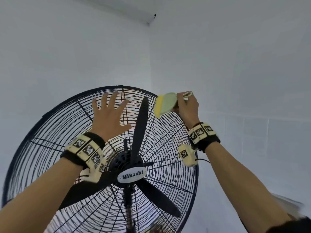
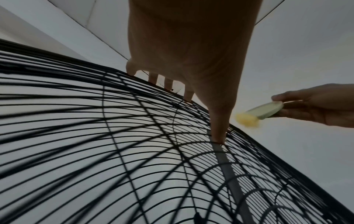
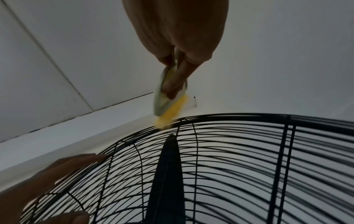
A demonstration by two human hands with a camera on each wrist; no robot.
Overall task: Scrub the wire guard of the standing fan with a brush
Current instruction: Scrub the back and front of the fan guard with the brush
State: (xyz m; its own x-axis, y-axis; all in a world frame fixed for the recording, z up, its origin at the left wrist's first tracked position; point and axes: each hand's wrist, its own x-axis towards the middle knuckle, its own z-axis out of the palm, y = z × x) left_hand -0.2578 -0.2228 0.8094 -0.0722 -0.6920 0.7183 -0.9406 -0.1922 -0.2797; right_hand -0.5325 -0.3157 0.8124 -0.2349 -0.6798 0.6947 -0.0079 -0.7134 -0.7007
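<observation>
L hand [image 1: 110,115]: fingers spread straight, palm flat against upper part of wire guard [image 1: 55,132], holding nothing. L wrist view confirms fingertips [image 2: 188,97] touching the wires near top rim, thumb tip down on a wire too.

R hand [image 1: 187,106]: fingers curled round handle of brush [image 1: 166,103], pale green body, yellow bristles [image 1: 159,106]. R wrist view: forefinger lies along the brush back, bristles [image 3: 168,116] meet guard at top rim, just R of the upward-pointing blade [image 1: 140,125]. Brush blurred in all views.

Standing fan: black, round guard w/ concentric wires + radial spokes, dark blades behind it, white oval badge [image 1: 132,176] reading "Mikachi" at hub. Hands near each other, apart, both on upper arc of guard.

Both wrists wear black straps w/ cream marker blocks [image 1: 87,148]. White walls [image 1: 235,64] behind; small dark mark up in the corner [image 1: 154,15].
</observation>
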